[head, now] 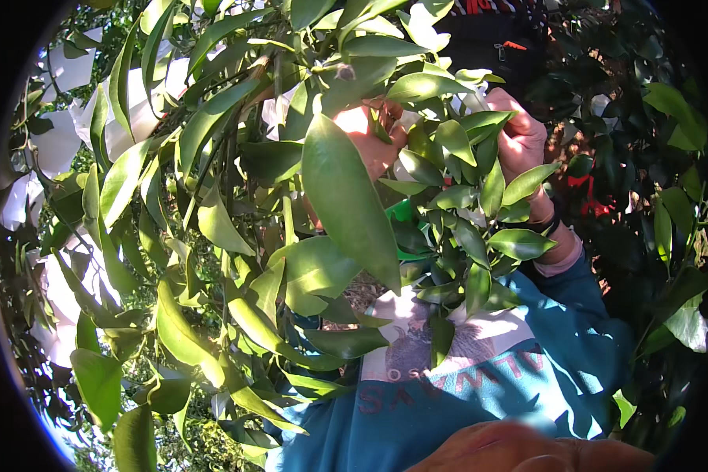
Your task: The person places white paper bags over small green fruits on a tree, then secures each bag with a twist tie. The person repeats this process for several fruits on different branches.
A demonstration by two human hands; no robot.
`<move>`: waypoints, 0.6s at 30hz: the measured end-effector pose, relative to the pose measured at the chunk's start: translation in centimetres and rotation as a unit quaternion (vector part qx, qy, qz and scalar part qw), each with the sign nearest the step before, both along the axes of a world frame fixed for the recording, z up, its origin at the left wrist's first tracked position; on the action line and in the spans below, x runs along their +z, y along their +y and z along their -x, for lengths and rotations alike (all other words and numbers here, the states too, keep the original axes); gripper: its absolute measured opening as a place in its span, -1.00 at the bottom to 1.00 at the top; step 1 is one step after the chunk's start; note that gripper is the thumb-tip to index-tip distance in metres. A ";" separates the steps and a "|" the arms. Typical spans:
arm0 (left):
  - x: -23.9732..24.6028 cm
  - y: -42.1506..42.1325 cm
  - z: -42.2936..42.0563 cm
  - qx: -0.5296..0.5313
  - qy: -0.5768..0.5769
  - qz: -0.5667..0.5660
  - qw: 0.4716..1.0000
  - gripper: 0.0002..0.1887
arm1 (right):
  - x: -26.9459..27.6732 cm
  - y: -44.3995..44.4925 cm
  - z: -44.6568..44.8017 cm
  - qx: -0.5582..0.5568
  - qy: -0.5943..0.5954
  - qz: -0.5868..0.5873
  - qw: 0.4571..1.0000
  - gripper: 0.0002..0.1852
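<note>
Leafy branches with glossy green leaves [348, 194] hang close before me and cover much of both hands. My left hand [374, 141] is among the leaves at upper centre, its fingers curled near a twig and some white material; what it grips is hidden. To its right, my right hand [519, 135] has its fingers bent closed, the tips at a crumpled white paper-like piece [472, 100]. A cluster of smaller leaves [454, 141] lies between the two hands.
White paper-like bags [135, 106] hang among the branches on the left. Below the hands are a bright green object [410, 253] and my teal sweatshirt [425, 413]. Black fabric with a zip [495, 50] shows at the top. Dark foliage [631, 253] fills the right.
</note>
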State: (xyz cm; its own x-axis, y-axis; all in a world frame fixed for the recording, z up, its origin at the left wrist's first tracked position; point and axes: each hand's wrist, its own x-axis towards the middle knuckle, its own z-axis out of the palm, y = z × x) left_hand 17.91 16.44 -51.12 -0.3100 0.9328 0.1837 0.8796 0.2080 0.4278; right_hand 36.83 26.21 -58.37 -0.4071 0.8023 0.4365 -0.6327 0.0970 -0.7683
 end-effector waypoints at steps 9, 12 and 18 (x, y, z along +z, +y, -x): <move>5.7 -0.1 -2.2 -0.059 0.005 0.000 0.998 -0.87 | 2.1 -0.2 -0.1 0.032 0.037 0.050 0.998 -0.91; 8.4 -1.0 -4.9 -0.051 -0.106 -0.045 0.992 -0.91 | 3.2 -0.8 -1.7 0.019 -0.001 -0.015 1.000 -0.92; 8.6 -2.6 -6.7 0.063 -0.240 -0.038 0.968 -0.78 | 3.0 -1.1 -0.8 0.122 0.113 0.223 0.961 -0.85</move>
State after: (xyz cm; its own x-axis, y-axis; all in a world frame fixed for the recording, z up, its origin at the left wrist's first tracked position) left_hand 24.57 13.85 -42.51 -0.4873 0.8713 0.0576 0.5454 0.2522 0.7993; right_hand 37.60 25.11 -55.42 -0.5430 0.8222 0.1710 -0.7496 -0.3827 -0.5401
